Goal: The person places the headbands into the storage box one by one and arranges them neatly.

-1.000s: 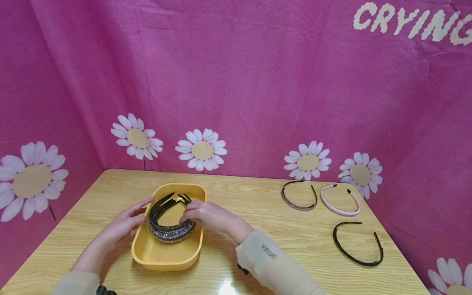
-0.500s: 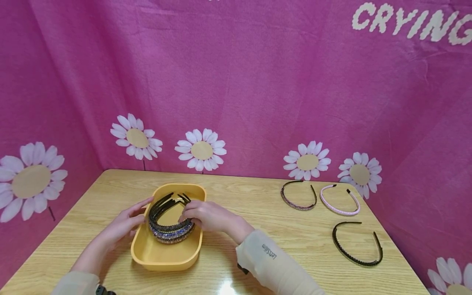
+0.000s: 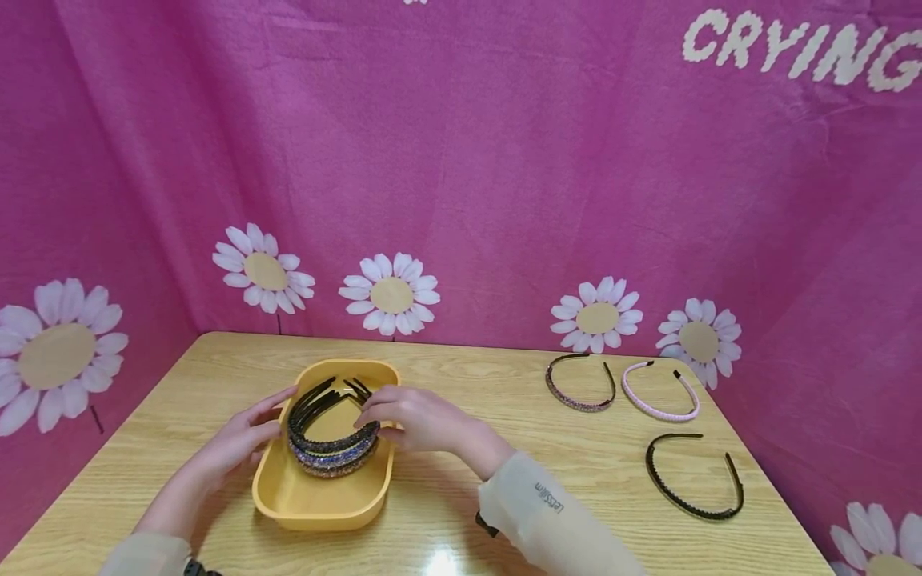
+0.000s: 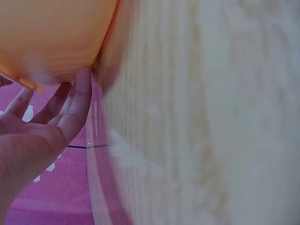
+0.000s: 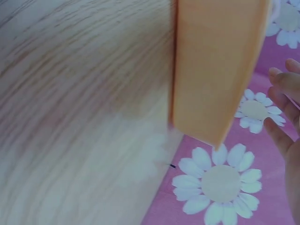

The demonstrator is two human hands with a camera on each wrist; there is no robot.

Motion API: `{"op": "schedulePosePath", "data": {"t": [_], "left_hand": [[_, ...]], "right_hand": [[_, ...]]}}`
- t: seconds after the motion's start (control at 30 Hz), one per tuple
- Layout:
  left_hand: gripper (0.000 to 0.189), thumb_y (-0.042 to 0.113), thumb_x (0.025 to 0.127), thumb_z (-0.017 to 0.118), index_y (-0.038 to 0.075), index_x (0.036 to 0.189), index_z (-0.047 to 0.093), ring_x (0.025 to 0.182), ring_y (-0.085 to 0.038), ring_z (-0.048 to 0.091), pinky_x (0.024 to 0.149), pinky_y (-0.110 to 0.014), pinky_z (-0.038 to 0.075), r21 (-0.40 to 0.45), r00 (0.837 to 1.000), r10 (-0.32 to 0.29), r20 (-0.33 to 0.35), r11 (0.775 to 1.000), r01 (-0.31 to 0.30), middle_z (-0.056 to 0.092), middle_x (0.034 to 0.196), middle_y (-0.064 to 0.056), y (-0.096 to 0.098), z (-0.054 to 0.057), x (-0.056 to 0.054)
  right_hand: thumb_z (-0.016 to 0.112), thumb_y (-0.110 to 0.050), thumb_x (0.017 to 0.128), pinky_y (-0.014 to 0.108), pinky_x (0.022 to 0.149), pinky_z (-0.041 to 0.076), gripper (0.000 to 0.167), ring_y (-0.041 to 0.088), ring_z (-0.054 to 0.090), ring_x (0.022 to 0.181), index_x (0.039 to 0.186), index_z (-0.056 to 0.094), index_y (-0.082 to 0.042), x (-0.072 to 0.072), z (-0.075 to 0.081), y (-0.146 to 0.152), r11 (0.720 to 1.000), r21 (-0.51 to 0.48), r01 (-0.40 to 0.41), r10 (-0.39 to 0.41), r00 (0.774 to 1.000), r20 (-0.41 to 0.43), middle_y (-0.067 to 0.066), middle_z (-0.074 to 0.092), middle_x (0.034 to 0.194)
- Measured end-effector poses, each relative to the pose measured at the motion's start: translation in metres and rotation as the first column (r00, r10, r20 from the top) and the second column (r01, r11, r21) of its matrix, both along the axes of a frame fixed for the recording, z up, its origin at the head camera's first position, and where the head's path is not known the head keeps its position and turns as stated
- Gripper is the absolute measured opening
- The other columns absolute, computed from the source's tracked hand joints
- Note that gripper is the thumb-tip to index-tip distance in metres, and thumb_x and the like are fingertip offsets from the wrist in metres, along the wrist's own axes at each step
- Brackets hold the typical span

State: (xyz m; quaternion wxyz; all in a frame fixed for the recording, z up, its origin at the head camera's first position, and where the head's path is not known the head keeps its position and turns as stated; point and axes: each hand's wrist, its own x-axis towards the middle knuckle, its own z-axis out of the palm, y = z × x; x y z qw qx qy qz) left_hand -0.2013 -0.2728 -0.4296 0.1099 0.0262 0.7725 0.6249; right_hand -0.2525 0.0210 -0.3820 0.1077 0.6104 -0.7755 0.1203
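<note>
A yellow plastic bin (image 3: 317, 504) stands on the table, left of the middle. Several headbands (image 3: 333, 458) lie nested inside it, black ones above and glittery blue and pinkish ones below, their ends toward the back. My left hand (image 3: 234, 444) rests along the bin's left side; in the left wrist view its fingers (image 4: 79, 101) touch the outer wall. Over the bin's right rim is my right hand (image 3: 410, 416), fingertips above the headbands. The right wrist view shows its fingers (image 5: 277, 133) spread, with nothing between them.
Apart on the right side of the wooden table (image 3: 497, 480) lie a glittery dark headband (image 3: 582, 406), a pale pink headband (image 3: 663, 414) and a black headband (image 3: 687, 506). A pink flower-print cloth (image 3: 461, 200) hangs close behind the table and along its sides.
My right hand has risen a little off the headbands and its forearm has shifted right; its fingers have loosened. My left hand stays by the bin.
</note>
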Motion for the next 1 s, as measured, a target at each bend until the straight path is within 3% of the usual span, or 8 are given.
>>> {"op": "schedulePosePath", "data": {"t": [0.63,0.7,0.8,0.93,1.0], "left_hand": [[0.066,0.009,0.091,0.047,0.012,0.151,0.02,0.103,-0.014,0.056,0.08,-0.031,0.054,-0.049,1.0,0.0,0.004,0.999,0.0,0.028,0.144,-0.033,0.001,0.001,-0.001],[0.067,0.009,0.09,0.048,0.012,0.151,0.022,0.092,-0.011,0.058,0.072,-0.027,0.054,-0.064,1.0,0.009,0.005,0.998,-0.009,0.03,0.144,-0.032,0.001,0.001,-0.001],[0.067,0.008,0.09,0.048,0.012,0.151,0.022,0.088,-0.007,0.057,0.069,-0.025,0.054,-0.07,1.0,0.011,0.004,0.997,-0.01,0.03,0.144,-0.032,0.001,0.001,0.0],[0.066,0.009,0.09,0.047,0.011,0.151,0.021,0.093,-0.008,0.057,0.073,-0.026,0.054,-0.061,1.0,0.006,0.0,0.998,-0.006,0.029,0.144,-0.033,0.001,0.002,0.0],[0.067,0.008,0.089,0.048,0.011,0.151,0.021,0.08,-0.006,0.056,0.064,-0.023,0.052,-0.063,1.0,0.007,-0.003,0.998,-0.007,0.03,0.144,-0.033,0.001,0.001,0.0]], "right_hand": [[0.073,-0.019,0.082,0.021,0.1,0.042,0.032,0.014,0.057,0.109,0.113,0.067,-0.013,0.016,0.05,0.048,0.994,-0.108,-0.034,0.025,0.996,-0.086,0.0,0.066,0.112],[0.073,-0.017,0.082,0.021,0.1,0.042,0.033,0.013,0.057,0.109,0.114,0.066,-0.013,0.018,0.055,0.055,0.992,-0.124,-0.029,0.019,0.997,-0.076,0.0,0.065,0.112],[0.074,-0.016,0.081,0.021,0.1,0.042,0.035,0.014,0.057,0.109,0.114,0.066,-0.012,0.023,0.063,0.065,0.988,-0.152,-0.013,0.004,0.998,-0.058,0.0,0.065,0.112],[0.075,-0.015,0.079,0.022,0.098,0.044,0.037,0.014,0.057,0.108,0.115,0.066,-0.01,0.029,0.073,0.078,0.982,-0.188,-0.001,-0.009,0.999,-0.051,0.001,0.064,0.112],[0.076,-0.016,0.079,0.023,0.097,0.045,0.038,0.014,0.056,0.108,0.116,0.065,-0.01,0.032,0.076,0.085,0.98,-0.199,0.0,-0.013,0.998,-0.065,0.001,0.064,0.112]]}}
